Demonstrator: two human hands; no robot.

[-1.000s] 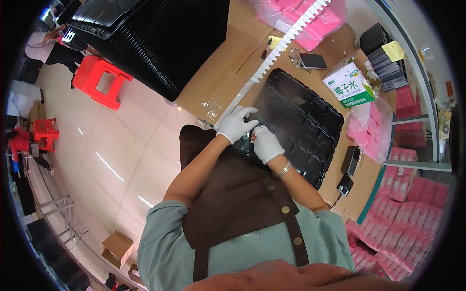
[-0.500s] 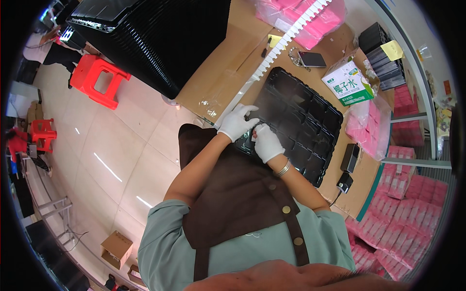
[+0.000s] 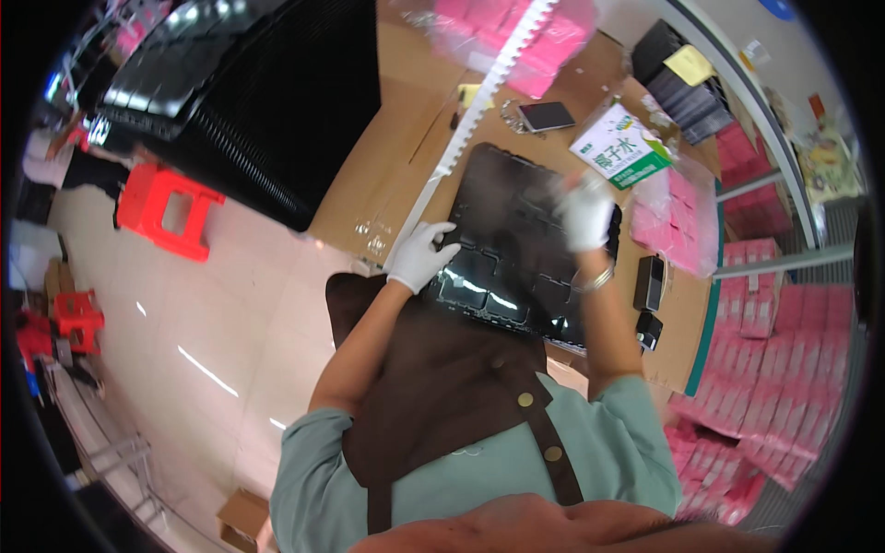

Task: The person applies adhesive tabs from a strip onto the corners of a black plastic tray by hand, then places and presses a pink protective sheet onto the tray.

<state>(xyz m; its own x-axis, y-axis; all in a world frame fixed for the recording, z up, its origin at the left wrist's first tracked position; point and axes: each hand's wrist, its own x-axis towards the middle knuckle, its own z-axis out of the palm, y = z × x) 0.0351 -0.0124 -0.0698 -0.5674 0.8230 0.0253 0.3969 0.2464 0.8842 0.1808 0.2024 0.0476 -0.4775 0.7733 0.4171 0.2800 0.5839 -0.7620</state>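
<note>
A black plastic tray (image 3: 493, 267) with moulded compartments lies in front of me on the cardboard-covered table. At its left edge rests my left hand (image 3: 419, 260), in a white glove, thumb and fingers spread, with nothing seen between them. My right hand (image 3: 586, 214), also gloved, is over the tray's right side; motion smears its fingers, so what they hold, if anything, is unclear. A long white toothed strip (image 3: 477, 103) runs away from beside my left hand toward the far edge of the table.
A tall stack of black trays (image 3: 277, 111) stands at the far left. Beyond the tray lie a phone (image 3: 546, 116), a white-green carton (image 3: 619, 147) and pink packs in clear plastic (image 3: 516, 32). Small black boxes (image 3: 649, 283) sit at the right. Red stools (image 3: 171, 210) stand on the floor.
My right hand has moved away from my left, up and to the right across the tray. The tray now sits squarer to me. My left hand stays by its left edge.
</note>
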